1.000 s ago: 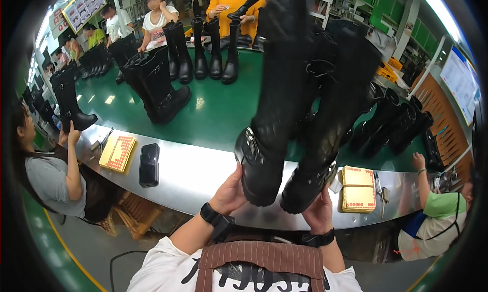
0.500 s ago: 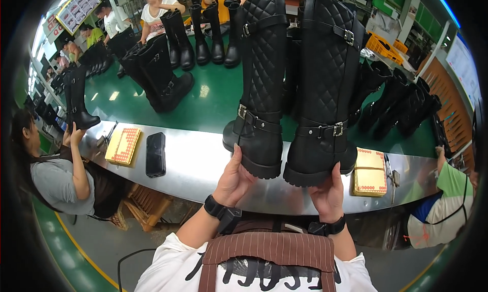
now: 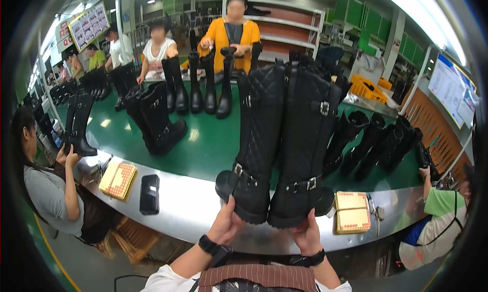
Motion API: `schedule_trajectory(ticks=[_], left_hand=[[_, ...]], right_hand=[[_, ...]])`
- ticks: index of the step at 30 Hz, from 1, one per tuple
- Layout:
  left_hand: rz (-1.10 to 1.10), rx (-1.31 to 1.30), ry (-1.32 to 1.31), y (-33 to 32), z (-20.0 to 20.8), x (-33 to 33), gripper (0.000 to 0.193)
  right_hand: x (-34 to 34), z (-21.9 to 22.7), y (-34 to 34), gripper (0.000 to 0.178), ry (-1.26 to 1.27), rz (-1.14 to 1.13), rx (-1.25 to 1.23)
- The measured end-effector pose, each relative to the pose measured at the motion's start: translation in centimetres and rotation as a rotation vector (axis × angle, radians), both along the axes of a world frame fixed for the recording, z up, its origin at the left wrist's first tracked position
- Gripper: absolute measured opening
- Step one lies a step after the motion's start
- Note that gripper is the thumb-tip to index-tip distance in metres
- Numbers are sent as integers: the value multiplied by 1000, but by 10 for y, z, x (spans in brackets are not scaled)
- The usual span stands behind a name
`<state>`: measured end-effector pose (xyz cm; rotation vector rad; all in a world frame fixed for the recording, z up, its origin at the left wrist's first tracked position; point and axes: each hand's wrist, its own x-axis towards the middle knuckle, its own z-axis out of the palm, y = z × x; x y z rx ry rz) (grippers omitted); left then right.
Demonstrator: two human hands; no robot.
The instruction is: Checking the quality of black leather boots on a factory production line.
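Two boots (image 3: 258, 144) drawn closer together, left hand (image 3: 224, 225) holding one, right hand (image 3: 307, 235) holding one

The green table (image 3: 206, 152) bears black boots (image 3: 156, 121). On its metal edge (image 3: 185, 205) lie a phone (image 3: 149, 194) and two yellow stacks (image 3: 118, 180).

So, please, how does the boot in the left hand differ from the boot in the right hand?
The left boot, held in the left hand, faces toward the left; the right boot, held in the right hand, faces toward the right. The left boot's ankle buckle sits near its left edge; the right boot's ankle buckle sits toward its right side. Both are tall and black.
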<state>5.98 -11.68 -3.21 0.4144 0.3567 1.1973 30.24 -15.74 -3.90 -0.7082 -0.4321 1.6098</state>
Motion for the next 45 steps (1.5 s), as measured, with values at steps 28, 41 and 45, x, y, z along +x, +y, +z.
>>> schedule_trajectory(ticks=[28,41,45], left_hand=[[-279,-173,-670,5,-41,-63,48],[-566,-223,-780,1,-57,-80,44],[-604,-279,-683,2,-57,-80,48]], right_hand=[[25,46,29,27,-1338,-167,548],[32,257,12,56,-938,-513,1039],[-11,263,-11,79,-1795,-239,1267]])
